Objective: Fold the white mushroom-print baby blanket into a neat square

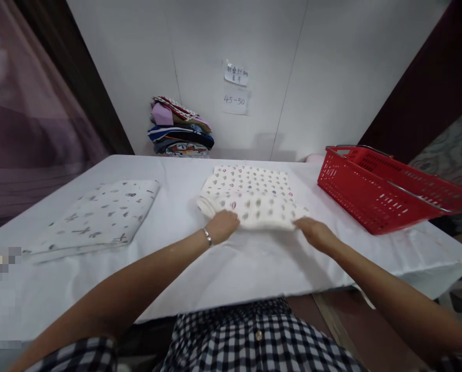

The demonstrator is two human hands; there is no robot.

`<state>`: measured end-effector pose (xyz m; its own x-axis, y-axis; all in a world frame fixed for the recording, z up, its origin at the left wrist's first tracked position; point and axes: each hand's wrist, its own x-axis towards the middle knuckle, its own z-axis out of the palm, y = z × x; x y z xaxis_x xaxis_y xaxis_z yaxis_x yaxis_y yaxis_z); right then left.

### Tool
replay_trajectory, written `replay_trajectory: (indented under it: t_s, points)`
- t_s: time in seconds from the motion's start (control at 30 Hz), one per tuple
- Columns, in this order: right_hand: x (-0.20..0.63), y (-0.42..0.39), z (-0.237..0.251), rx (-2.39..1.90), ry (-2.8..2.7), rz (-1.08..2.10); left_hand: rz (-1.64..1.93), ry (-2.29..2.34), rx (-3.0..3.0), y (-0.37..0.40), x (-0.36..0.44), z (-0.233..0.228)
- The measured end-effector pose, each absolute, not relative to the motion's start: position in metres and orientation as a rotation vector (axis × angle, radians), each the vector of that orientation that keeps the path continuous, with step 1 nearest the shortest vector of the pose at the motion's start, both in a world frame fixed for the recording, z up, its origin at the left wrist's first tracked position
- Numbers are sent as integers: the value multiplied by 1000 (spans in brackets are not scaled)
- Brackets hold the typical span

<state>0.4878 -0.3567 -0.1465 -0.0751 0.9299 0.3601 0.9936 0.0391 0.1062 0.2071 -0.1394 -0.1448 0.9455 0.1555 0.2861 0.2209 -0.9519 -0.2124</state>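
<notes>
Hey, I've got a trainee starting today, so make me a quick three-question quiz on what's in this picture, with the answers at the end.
1. Multiple choice: what are the left hand and the right hand both holding? A) the stacked fabrics; B) the printed cloth in the middle; C) the folded cloth on the left.
2. True or false: the red basket stands on the table at the person's right.
3. Fill in the blank: the lower paper note on the wall reads ____.

Key: 1. B; 2. True; 3. 45-50.
</notes>
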Motion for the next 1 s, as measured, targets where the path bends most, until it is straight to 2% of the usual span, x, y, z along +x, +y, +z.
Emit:
replay_trajectory:
  t_s: [0.07,0.17,0.33,0.47,0.6,0.67,0.83,1.0]
  points:
    - [488,-365,-155,-1954,-2233,-406,-373,-261,-2886,-145,200,-157]
    - [486,-372,-161,-2025,-2050,-482,-550,-480,-2813,-150,188,-156]
    - [484,-376,-162,-1963,-2243,-156,-454,-381,-2904,-162,172,-157]
    - [482,-383,-166,-2005,-2044,-330,-513,-514,-2904,-173,162,-177]
    - [470,-398,-181,-2007,-2182,76,-347,-488,-3039,-188,154,-199]
    - [463,-405,-190,-2045,-2179,178,-353,-490,-3073,-194,150,-208]
    - [442,-406,-204,-2100,-2187,-10,-446,-558,-3073,-198,147,-217]
    - [394,-371,-211,-2071,-2246,-202,-413,-713,-3064,-201,149,-219]
